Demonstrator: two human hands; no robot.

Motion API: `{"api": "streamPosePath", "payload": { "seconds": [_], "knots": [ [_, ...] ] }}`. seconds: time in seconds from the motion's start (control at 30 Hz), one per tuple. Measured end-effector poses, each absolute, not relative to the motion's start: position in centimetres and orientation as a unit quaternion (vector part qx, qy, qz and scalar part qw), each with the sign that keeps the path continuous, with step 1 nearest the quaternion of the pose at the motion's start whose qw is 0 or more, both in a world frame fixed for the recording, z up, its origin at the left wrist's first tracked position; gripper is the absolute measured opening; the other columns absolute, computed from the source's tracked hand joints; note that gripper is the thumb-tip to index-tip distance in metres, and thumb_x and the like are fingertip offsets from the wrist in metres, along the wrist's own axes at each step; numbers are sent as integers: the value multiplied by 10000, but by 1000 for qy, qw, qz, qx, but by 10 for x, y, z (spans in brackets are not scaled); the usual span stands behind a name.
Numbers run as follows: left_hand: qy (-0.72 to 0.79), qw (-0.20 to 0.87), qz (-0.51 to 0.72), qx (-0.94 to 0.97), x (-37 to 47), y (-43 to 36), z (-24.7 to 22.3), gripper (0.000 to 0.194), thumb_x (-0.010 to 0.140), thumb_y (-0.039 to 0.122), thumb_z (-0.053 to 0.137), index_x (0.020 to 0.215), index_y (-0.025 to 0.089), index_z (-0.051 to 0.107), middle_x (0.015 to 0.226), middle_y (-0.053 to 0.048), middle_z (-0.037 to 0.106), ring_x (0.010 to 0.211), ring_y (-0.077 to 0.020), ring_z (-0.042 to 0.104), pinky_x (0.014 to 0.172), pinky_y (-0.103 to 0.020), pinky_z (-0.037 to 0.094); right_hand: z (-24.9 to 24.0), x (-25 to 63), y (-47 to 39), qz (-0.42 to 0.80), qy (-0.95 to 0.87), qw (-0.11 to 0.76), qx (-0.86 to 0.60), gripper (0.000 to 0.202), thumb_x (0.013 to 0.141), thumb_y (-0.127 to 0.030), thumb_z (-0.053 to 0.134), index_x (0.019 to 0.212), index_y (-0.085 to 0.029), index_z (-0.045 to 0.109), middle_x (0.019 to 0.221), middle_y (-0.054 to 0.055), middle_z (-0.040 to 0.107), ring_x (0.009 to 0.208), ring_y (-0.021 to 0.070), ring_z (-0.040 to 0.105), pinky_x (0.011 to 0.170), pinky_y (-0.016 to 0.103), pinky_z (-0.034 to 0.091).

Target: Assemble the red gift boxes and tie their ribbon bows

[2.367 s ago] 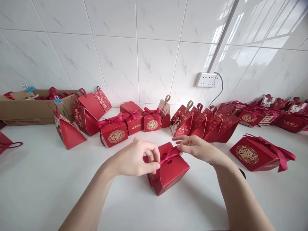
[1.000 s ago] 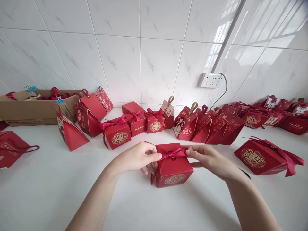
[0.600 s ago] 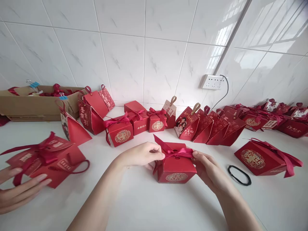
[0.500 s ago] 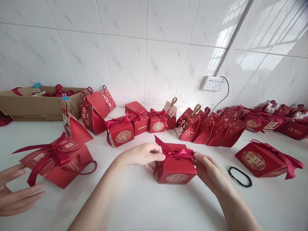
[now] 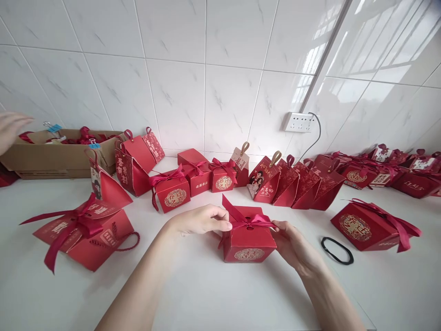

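A red gift box with a gold round emblem stands upright on the white table in front of me. Across its top runs a dark red ribbon, tied in a bow. My left hand pinches the ribbon at the bow's left side, thumb against forefinger. At the right side, my right hand has its thumb and fingertips closed on the bow's right end, close to the box wall. Some fingers of both hands are hidden behind the box.
Red gift boxes line the wall side. A larger red box with bow and cord sits left; another box lies right, beside a black hair tie. Another person's hand is above a cardboard box. A socket is on the wall.
The other person's hand has left the large box at the left and risen to the cardboard box. My hands keep their hold on the ribbon; the view has shifted slightly.
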State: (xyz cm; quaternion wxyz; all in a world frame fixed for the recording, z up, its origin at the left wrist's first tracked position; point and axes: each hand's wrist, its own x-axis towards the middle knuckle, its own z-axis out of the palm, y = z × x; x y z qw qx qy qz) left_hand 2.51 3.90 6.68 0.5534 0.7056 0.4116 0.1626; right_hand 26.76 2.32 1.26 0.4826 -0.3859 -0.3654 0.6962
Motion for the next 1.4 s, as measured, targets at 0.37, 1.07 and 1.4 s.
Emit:
{"api": "streamPosePath", "payload": {
  "seconds": [0.37,1.07,1.4],
  "knots": [
    [424,598,214,645,31,40,65,337,730,442,614,619,161,466,709,28,486,733,-118,489,762,-285,416,26,284,31,633,-418,499,-419,281,744,-500,613,754,-220,588,1153,58,607,1050,270,568,845,417,464],
    [422,571,185,679,27,40,62,359,707,455,614,586,163,444,668,35,455,667,-103,457,675,-251,398,79,218,95,383,-730,215,-523,354,648,-477,681,557,-168,537,555,-9,550,528,110,501,497,243,332],
    [420,192,383,800,60,16,66,136,799,312,537,853,195,581,955,-36,548,975,-198,470,917,-348,360,84,287,62,479,-614,219,-589,567,679,-694,562,812,-149,639,932,125,661,747,196,634,628,311,505]
  ]
}}
